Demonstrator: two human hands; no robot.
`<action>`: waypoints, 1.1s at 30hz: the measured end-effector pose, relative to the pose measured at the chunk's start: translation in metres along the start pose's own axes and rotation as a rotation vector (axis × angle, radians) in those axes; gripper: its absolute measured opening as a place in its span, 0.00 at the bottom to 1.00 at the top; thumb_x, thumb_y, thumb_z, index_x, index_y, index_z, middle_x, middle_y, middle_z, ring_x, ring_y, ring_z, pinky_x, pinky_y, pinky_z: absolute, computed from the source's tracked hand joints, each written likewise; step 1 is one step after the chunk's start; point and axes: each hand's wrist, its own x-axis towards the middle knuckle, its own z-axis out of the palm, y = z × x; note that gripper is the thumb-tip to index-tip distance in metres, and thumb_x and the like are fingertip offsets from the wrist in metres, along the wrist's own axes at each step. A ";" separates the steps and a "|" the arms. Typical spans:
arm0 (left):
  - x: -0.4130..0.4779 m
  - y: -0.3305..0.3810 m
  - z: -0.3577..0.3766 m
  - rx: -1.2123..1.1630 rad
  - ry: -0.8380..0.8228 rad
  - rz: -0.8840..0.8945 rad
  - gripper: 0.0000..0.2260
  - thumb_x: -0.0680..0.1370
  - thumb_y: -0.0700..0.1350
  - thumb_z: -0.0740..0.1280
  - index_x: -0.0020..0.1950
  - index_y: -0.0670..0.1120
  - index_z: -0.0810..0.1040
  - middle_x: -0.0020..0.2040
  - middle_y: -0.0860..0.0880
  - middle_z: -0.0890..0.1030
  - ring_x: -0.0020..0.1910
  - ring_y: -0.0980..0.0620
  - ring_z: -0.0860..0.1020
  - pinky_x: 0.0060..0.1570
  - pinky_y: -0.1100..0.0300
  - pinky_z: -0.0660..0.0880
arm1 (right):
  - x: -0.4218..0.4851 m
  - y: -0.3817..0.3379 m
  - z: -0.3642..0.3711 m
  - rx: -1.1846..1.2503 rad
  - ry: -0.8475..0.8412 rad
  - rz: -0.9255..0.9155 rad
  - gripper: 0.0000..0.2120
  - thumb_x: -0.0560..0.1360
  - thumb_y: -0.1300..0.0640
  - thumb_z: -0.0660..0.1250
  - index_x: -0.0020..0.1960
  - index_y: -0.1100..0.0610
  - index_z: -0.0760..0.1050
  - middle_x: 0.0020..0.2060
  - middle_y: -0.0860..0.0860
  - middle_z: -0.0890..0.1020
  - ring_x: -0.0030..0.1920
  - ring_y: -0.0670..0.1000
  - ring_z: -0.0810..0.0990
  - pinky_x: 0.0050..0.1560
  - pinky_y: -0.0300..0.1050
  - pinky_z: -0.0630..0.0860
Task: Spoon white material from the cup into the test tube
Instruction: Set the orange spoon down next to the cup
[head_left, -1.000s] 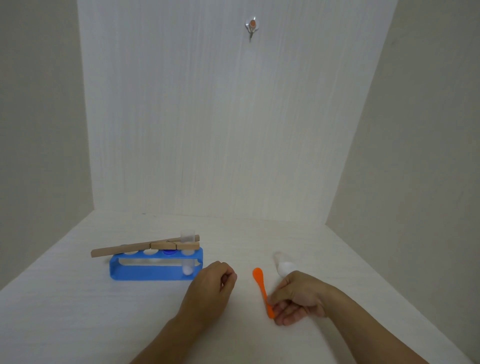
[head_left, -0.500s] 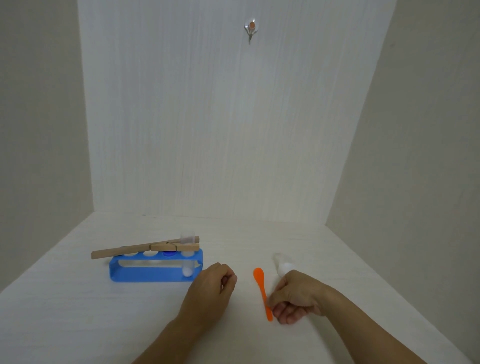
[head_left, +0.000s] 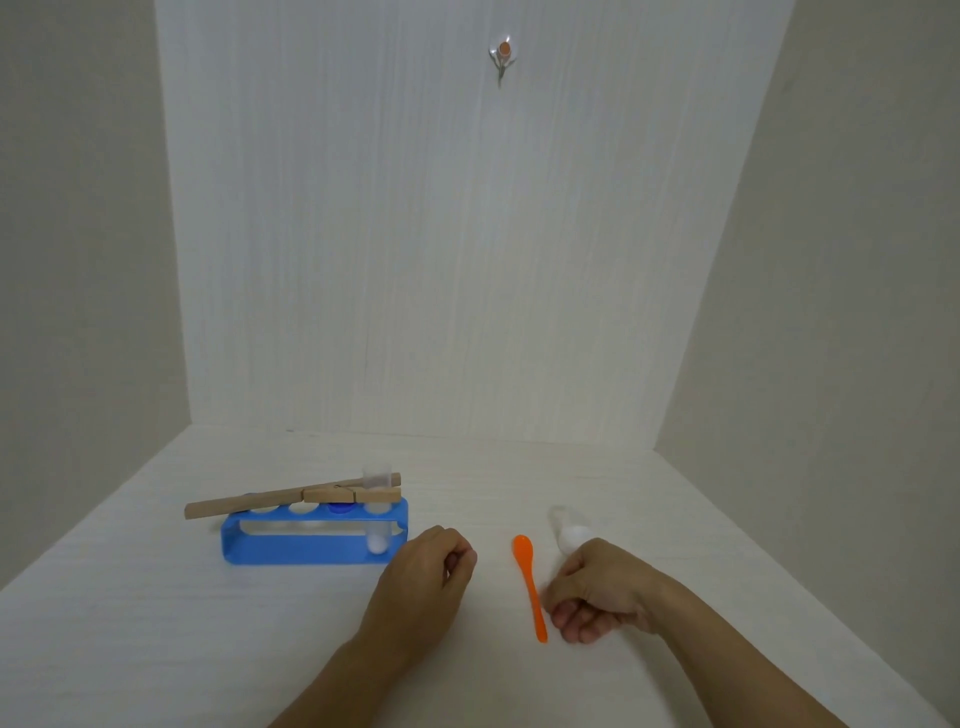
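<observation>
Makeshift lab booth: blue test-tube rack (head_left: 311, 551) amid bare white panels (head_left: 415, 234).

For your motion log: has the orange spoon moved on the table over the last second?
No. The orange spoon lies at the same distance right of the blue rack, with the right hand beside its handle.

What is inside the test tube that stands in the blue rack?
The test tube holds a small white lump at its bottom. Above that it looks empty, though the wooden clamp and the rack cover part of it.
</observation>
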 end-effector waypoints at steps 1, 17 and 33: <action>0.000 0.000 0.000 0.004 0.000 0.001 0.05 0.78 0.47 0.61 0.44 0.49 0.75 0.39 0.53 0.77 0.38 0.55 0.73 0.39 0.64 0.71 | 0.001 0.001 0.000 0.012 0.005 -0.006 0.04 0.71 0.62 0.72 0.39 0.62 0.81 0.30 0.55 0.84 0.28 0.50 0.83 0.28 0.40 0.79; -0.004 0.004 -0.001 0.095 -0.040 0.065 0.04 0.77 0.46 0.61 0.44 0.56 0.71 0.37 0.62 0.70 0.38 0.60 0.71 0.39 0.71 0.70 | 0.020 0.023 0.020 -0.011 0.414 -0.336 0.12 0.70 0.60 0.64 0.29 0.61 0.80 0.23 0.53 0.82 0.20 0.46 0.76 0.24 0.37 0.71; 0.004 0.003 -0.085 0.311 0.171 0.312 0.04 0.77 0.47 0.61 0.46 0.52 0.75 0.44 0.55 0.76 0.43 0.56 0.72 0.46 0.59 0.70 | 0.021 0.035 0.023 -0.031 0.501 -0.498 0.13 0.70 0.63 0.66 0.28 0.55 0.80 0.22 0.50 0.80 0.23 0.42 0.74 0.30 0.37 0.70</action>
